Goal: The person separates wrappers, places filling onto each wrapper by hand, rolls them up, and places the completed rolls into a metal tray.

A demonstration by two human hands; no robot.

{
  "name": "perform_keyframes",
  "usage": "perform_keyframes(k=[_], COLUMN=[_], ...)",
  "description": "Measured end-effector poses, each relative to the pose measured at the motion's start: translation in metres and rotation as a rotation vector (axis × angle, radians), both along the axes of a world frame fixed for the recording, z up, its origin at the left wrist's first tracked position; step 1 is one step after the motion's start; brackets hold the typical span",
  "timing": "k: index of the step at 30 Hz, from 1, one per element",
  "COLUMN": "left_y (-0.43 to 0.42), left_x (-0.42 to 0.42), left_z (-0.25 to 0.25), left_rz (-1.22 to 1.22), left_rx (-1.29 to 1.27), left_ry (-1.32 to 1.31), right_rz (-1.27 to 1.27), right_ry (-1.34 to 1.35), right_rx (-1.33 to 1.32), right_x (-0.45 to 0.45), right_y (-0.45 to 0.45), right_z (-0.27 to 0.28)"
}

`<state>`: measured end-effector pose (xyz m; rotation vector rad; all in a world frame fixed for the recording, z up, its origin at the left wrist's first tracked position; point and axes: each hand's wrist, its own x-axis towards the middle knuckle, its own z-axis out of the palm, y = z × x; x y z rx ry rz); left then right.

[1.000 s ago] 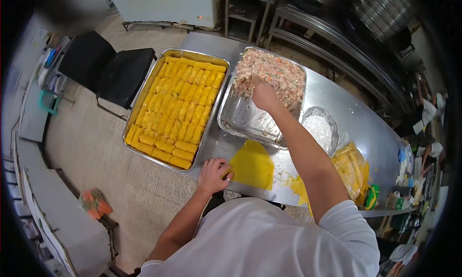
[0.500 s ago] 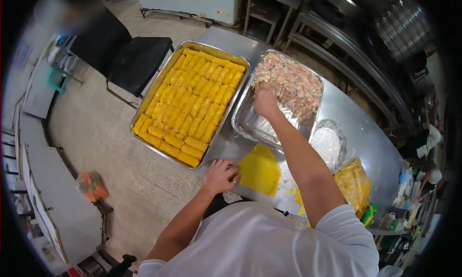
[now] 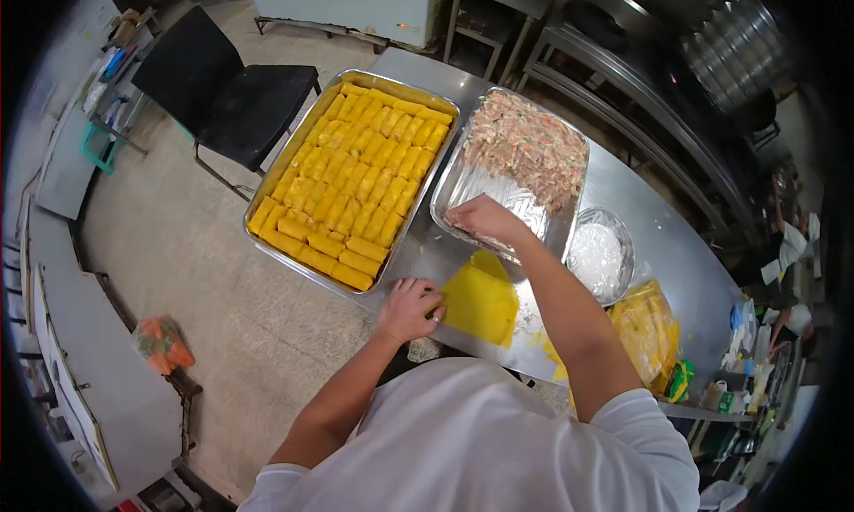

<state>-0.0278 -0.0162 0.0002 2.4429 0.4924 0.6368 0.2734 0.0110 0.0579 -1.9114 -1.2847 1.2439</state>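
Observation:
My right hand (image 3: pixel 485 219) is over the near left corner of the filling tray (image 3: pixel 438 201). Its fingers are closed round a bit of the pinkish meat filling (image 3: pixel 525 143), most of which lies at the tray's far end. My left hand (image 3: pixel 411 309) rests on the table edge, fingers loosely bent and apart, beside the left side of a flat yellow wrapper (image 3: pixel 480 300). Rows of yellow rolls (image 3: pixel 356 169) fill a large metal tray (image 3: pixel 267 196) on the left.
A metal bowl (image 3: pixel 630 254) with white contents stands right of the filling tray. Nearer me lies a plastic bag of yellow wrappers (image 3: pixel 648 330). A black chair (image 3: pixel 253 107) stands beyond the roll tray. A bag of carrots (image 3: pixel 163 345) is at left.
My right hand has moved from the filling to the near left corner of its tray, carrying some filling. My left hand stays beside the wrapper. The view has shifted slightly.

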Motion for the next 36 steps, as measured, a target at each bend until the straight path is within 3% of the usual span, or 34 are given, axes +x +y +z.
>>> perform_keyframes(k=[2,6,10,14,20,23,29,35,36], left_y=[0.002,0.002,0.001,0.003,0.004,0.004,0.003,0.004,0.003], left_x=[-0.001,-0.002,-0.002,-0.001,-0.002,-0.001,0.0,-0.001,-0.001], left_z=[0.0,-0.001,-0.002,-0.002,0.002,0.0,0.001,-0.005,-0.006], left_rz=[-0.001,-0.005,0.005,-0.009,-0.021,-0.024,-0.016,-0.011,-0.01], left_rx=[-0.003,0.0,-0.039,-0.008,-0.002,-0.001,0.01,-0.007,-0.016], left_ry=[0.009,0.004,0.01,-0.012,-0.011,-0.018,0.003,0.017,0.021], right_rz=[-0.133,-0.292,-0.197,-0.2,-0.007,-0.015,-0.149,-0.019,-0.114], right_ry=[0.218,0.729,0.471,0.28,-0.535,-0.707,-0.526,-0.644,-0.596], right_rx=[-0.08,0.007,-0.024,0.076,0.455,0.472,0.403,0.328,0.309], right_x=[0.013,0.011,-0.018,-0.072,-0.127,-0.139,-0.137,-0.119,-0.119], right_y=[-0.007,-0.046,-0.099,-0.157,-0.186,-0.19,-0.199,-0.203,-0.203], right_z=[0.01,0.041,0.041,0.003,-0.043,-0.023,-0.031,-0.029,-0.022])
